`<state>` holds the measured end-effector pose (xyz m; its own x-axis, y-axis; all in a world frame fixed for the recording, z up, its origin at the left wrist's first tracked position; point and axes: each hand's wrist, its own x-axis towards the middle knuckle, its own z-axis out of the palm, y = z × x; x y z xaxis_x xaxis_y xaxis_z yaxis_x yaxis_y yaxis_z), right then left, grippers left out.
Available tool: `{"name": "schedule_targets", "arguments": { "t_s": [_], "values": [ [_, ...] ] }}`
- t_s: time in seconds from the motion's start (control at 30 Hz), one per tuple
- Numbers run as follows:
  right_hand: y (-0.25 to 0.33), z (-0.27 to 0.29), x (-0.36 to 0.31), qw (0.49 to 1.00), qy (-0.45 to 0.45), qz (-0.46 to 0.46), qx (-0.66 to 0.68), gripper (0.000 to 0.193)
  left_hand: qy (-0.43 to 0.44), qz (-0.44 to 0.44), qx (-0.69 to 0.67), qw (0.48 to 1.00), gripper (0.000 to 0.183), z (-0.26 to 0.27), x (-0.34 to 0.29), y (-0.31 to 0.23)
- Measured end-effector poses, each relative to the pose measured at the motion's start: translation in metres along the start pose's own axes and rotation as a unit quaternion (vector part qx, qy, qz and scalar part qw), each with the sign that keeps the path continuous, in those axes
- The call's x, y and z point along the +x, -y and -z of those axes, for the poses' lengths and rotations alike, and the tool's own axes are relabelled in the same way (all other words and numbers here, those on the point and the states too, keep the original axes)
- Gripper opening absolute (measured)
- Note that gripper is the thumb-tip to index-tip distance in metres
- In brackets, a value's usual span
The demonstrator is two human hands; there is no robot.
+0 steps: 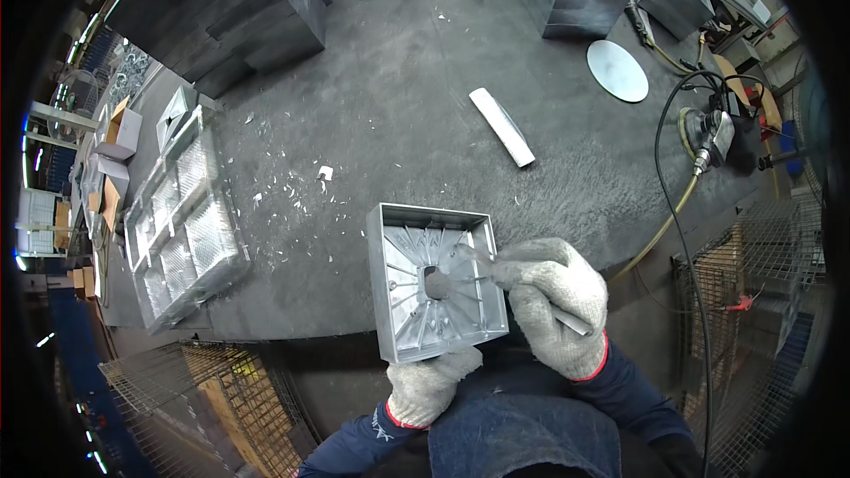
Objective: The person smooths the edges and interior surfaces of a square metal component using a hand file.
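Note:
My left hand, in a white knit glove with a red cuff edge, grips the near edge of a square grey metal housing. The housing is tilted, its open side up, showing radiating ribs and a central hole. In my gloved right hand is a slim metal hand tool. Its butt end sticks out below the palm. The working end is smeared by motion over the housing's right inner side, so its exact kind and whether it touches the metal cannot be made out.
White scraps litter the dark worktable. A white roll and pale round disc lie beyond. At right sits a sander with hose and cable. Plastic-wrapped parts, tall grey stacks and wire cages stand around.

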<state>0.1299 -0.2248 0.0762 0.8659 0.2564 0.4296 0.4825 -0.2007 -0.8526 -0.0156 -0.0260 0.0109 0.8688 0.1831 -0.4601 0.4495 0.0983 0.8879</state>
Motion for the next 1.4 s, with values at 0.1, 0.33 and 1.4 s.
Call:
{"name": "schedule_targets", "arguments": {
  "t_s": [0.1, 0.33, 1.4],
  "values": [
    [0.001, 0.001, -0.001, 0.997, 0.018, -0.029, -0.072, 0.02, 0.016, -0.031, 0.029, 0.999, 0.043, 0.001, 0.0, -0.002],
    [0.001, -0.003, -0.005, 0.997, -0.019, -0.065, -0.035, 0.017, 0.029, -0.007, 0.011, 0.999, 0.035, 0.003, 0.001, -0.013],
    [-0.005, 0.01, 0.007, 0.996, 0.021, -0.039, 0.083, 0.017, -0.026, -0.118, -0.047, 0.992, 0.057, 0.009, 0.017, -0.032]
  ]
}}
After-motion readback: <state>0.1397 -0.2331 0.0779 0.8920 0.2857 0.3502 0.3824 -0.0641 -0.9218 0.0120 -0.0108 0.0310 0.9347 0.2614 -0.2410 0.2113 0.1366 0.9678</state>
